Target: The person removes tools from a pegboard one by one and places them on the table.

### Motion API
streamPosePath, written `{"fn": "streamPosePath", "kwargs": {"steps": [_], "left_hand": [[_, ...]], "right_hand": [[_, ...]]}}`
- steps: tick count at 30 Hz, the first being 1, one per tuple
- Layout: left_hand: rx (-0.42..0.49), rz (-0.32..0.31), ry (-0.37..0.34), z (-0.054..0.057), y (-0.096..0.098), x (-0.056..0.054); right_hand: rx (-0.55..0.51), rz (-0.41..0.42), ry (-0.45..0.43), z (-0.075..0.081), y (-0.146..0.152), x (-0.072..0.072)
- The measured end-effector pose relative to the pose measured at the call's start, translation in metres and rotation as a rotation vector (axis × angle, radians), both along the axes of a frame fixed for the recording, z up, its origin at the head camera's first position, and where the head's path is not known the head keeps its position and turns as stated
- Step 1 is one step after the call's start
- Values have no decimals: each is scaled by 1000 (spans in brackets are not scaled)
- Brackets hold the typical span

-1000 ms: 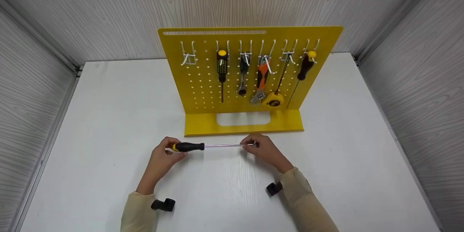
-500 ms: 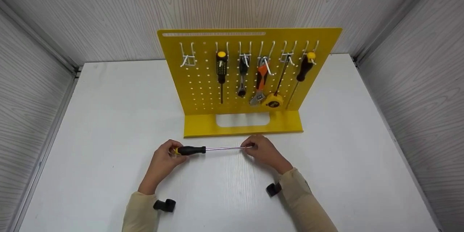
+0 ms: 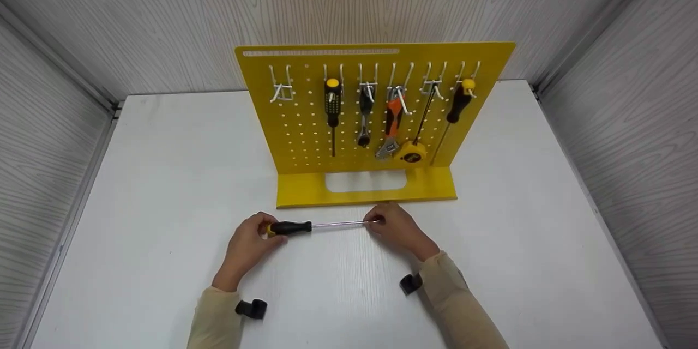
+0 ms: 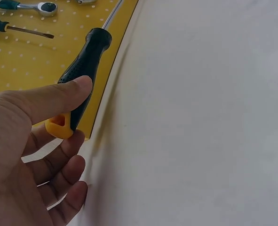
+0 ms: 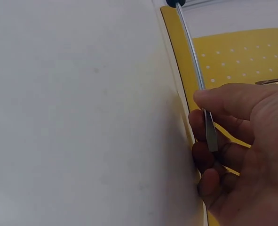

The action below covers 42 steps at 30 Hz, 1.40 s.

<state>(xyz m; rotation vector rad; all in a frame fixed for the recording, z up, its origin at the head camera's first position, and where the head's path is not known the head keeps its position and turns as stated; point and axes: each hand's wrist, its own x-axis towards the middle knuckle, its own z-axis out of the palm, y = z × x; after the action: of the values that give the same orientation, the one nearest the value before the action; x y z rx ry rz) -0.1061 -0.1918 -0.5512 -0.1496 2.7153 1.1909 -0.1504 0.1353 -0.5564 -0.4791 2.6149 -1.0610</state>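
Observation:
A flat-blade screwdriver [image 3: 292, 227] with a black handle and yellow end lies level between both hands, in front of the pegboard. My left hand [image 3: 246, 248] pinches the handle near its yellow end; in the left wrist view the thumb lies along the handle [image 4: 94, 52] and the yellow end has a hole. The right hand [image 3: 398, 229] pinches the metal shaft close to its tip. The right wrist view shows the flat blade [image 5: 211, 134] poking out past the thumb and forefinger.
A yellow pegboard [image 3: 300, 142] stands behind the hands. From its white hooks hang a screwdriver [image 3: 333, 103], a ratchet wrench [image 3: 365, 120], an adjustable wrench [image 3: 392, 122], a tape measure [image 3: 410, 151] and another screwdriver [image 3: 461, 101]. The leftmost hook [image 3: 282, 90] bears nothing. White table [image 3: 163, 202] surrounds the board.
The left hand and the screwdriver's handle have shifted slightly right and toward the person. The right hand has hardly moved, and both hands keep their hold.

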Motion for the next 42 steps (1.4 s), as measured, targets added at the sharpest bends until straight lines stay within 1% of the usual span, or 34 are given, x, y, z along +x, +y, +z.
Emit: {"fn": "streamPosePath", "kwargs": {"steps": [4,7,10,15,23,31,36,42], "left_hand": [[-5,-5,-22,-2,1,-2],[-8,-14,-20,-2,0,-3],[-8,-24,-25,-3,-1,-5],[-8,-32,-38,-3,-1,-7],[11,-26,-23,-2,1,-8],[-1,-22,-15,-5,-1,-8],[3,-19,-21,-5,-1,-9],[40,-22,-47,-5,-4,-8]], "right_hand": [[44,-2,34,2,0,1],[65,3,66,2,-1,1],[86,9,79,2,-1,1],[94,20,73,1,-1,-2],[87,28,68,2,1,-4],[97,34,67,1,-1,-3],[98,32,53,1,-1,-3],[82,51,51,-1,1,-4]]}}
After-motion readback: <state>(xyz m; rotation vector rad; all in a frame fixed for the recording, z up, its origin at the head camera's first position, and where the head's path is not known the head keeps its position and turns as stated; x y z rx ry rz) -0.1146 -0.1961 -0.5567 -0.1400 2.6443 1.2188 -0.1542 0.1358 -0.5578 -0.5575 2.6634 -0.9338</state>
